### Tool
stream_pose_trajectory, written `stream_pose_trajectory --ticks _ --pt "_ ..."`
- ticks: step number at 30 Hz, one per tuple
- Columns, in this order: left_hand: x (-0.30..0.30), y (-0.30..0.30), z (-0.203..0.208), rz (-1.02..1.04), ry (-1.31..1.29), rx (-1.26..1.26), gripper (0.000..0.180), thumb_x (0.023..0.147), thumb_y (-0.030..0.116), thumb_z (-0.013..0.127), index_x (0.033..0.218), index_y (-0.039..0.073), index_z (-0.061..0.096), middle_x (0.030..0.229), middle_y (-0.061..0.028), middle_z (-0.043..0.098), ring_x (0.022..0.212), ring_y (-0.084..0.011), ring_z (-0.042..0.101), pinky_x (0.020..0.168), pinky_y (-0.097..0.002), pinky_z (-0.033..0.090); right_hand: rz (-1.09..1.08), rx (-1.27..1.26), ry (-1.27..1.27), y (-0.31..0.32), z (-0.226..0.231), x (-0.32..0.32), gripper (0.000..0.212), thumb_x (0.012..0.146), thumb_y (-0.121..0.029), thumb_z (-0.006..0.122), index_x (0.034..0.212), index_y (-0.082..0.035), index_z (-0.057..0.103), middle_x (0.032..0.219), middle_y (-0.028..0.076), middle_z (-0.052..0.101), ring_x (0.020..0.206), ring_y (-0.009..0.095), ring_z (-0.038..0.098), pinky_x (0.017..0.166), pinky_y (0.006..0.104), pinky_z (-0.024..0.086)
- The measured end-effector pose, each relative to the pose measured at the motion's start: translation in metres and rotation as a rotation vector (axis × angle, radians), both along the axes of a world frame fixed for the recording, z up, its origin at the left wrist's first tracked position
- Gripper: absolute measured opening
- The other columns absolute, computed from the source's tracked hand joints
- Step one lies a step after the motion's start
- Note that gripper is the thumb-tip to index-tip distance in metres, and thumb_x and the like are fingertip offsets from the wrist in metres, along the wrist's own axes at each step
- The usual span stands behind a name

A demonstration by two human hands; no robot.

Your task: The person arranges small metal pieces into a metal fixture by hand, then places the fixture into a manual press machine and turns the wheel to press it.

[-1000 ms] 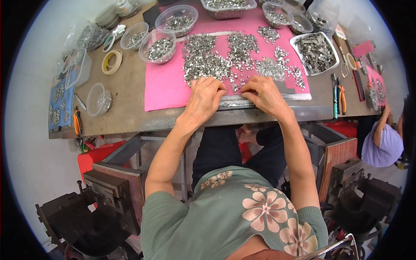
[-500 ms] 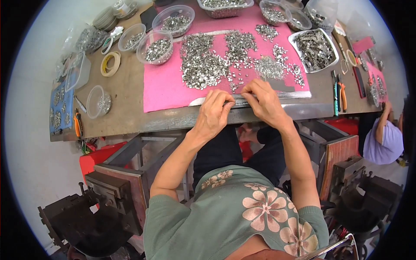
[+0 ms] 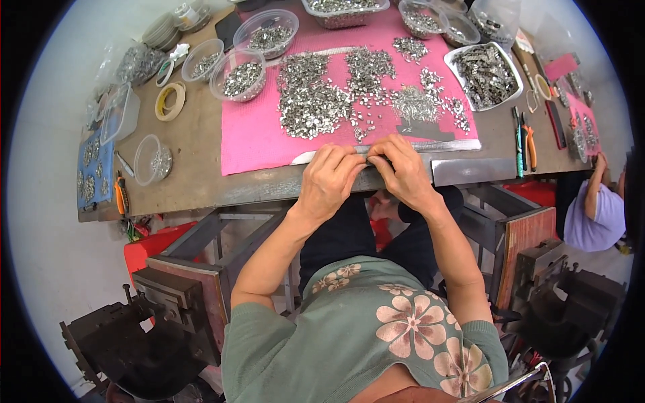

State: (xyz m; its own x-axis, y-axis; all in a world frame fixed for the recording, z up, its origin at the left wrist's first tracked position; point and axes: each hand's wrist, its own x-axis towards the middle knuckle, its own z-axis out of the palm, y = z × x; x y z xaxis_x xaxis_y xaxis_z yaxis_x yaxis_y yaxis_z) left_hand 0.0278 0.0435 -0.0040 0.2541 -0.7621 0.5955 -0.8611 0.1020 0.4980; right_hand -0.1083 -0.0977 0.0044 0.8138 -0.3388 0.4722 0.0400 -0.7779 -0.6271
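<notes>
Two hands meet at the near edge of the worktop [image 3: 195, 168], fingertips almost touching each other. The left hand [image 3: 329, 178] lies curled, knuckles up, with its fingers bent down onto a thin metal strip [image 3: 316, 155] that runs along the front border of the pink mat [image 3: 252, 134]. The right hand [image 3: 398, 168] is just beside it, fingers pinched together on the same strip; whether a small piece sits between the fingertips cannot be told at this size.

Beyond the hands, the mat carries heaps of small shiny metal parts [image 3: 312, 104], spread loosely across its middle and right half. A white rectangular tray [image 3: 485, 74] full of similar parts sits at the mat's right end. Round clear plastic tubs [image 3: 235, 74] holding more parts stand at the far left corner of the mat, and another clear tub [image 3: 152, 160] stands alone nearer the left edge of the worktop. A roll of tape [image 3: 170, 101] lies between them. Orange-handled pliers [image 3: 529, 142] lie on the right, well apart from the hands, and a blue tray [image 3: 91, 171] of parts sits at the far left edge.

Another person in a lilac top [image 3: 594, 215] is at the right rim of the view.
</notes>
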Motion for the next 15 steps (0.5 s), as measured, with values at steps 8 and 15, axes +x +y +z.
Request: stream_pose_trajectory --ticks 8,15 --pt "0.017 -0.014 -0.002 0.093 0.098 0.048 0.012 0.088 0.013 0.074 0.099 0.008 0.074 0.09 -0.0052 0.069 0.086 -0.0252 0.061 0.085 -0.0392 0.043 -0.04 -0.093 -0.023 0.005 -0.003 0.004 0.01 0.085 -0.002 0.071 0.091 -0.001 0.063 0.091 0.012 0.06 0.085 0.031 0.059 0.079 0.0415 0.046" --pt "0.041 -0.035 0.004 0.015 0.041 0.314 0.016 0.087 0.023 0.076 0.101 0.014 0.075 0.089 -0.002 0.065 0.091 -0.0219 0.057 0.093 -0.0394 0.035 -0.042 -0.181 0.007 0.007 0.001 0.001 0.01 0.085 -0.003 0.072 0.093 -0.002 0.066 0.091 0.01 0.063 0.085 0.031 0.061 0.078 0.0401 0.046"
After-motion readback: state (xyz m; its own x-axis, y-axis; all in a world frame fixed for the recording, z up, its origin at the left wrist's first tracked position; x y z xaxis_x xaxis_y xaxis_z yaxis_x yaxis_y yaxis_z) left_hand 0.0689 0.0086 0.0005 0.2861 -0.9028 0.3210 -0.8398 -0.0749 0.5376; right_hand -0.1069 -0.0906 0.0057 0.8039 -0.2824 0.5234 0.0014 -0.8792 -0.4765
